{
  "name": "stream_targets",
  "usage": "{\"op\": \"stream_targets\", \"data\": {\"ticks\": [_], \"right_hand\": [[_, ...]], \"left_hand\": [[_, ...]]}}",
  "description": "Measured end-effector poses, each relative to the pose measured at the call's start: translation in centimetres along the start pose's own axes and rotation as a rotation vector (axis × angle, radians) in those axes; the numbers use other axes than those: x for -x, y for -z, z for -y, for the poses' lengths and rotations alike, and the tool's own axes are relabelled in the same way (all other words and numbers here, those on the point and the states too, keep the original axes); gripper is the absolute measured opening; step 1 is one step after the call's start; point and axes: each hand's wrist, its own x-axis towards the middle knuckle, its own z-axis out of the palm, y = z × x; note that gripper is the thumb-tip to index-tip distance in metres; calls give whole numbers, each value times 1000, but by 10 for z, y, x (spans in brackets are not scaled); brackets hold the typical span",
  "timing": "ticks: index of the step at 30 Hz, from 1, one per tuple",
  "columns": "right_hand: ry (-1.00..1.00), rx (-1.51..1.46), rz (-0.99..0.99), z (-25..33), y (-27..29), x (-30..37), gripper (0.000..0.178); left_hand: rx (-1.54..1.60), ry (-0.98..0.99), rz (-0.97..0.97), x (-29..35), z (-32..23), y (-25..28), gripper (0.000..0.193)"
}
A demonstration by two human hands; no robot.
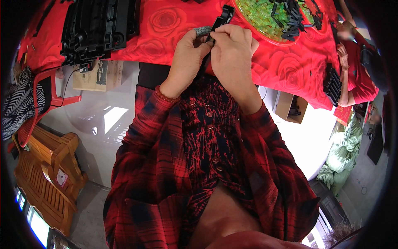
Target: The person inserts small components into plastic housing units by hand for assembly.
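Both my hands are closed around one long, narrow black plastic strip (224, 15), which tilts up and away above the near edge of the table. My left hand (185, 62) grips it from the left, with a grey wrapping (202, 30) on one finger. From the right, my right hand (233, 56) pinches the strip close to my left thumb. The fingers hide the strip's middle, so I cannot tell if a smaller piece is between them. Just beyond my right hand is a round red tray (265, 36) holding small translucent green-yellow pieces (259, 14) and black clips (293, 20).
A stack of long black plastic parts (93, 31) lies at the left on the red rose-patterned tablecloth (163, 20). Below are cardboard boxes (91, 79), a red chair (45, 97) and a wooden chair (49, 174). At the right, another person (362, 79) sits near more black parts (332, 85).
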Motion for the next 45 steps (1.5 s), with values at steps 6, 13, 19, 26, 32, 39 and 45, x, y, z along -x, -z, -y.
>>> {"op": "stream_targets", "data": {"ticks": [6,13,19,26,32,39,45], "right_hand": [[-231,-382,-248,-9,7,-4,29],[-528,-754,29,-16,-6,4,43],[-449,-696,-13,-5,-7,7,44],[-511,-799,-109,-4,-21,11,39],[-532,-735,-99,-11,-17,5,34],[-422,-587,1,-13,-15,1,38],[-224,-379,26,-10,-13,1,45]], "left_hand": [[-4,8,-6,0,2,1,26],[5,-99,15,1,5,-1,33],[0,-153,-6,2,2,0,39],[-65,-166,28,8,-4,-6,44],[193,47,171,8,-4,4,48],[447,183,207,4,-12,2,28],[367,151,151,-5,-4,6,23]]}}
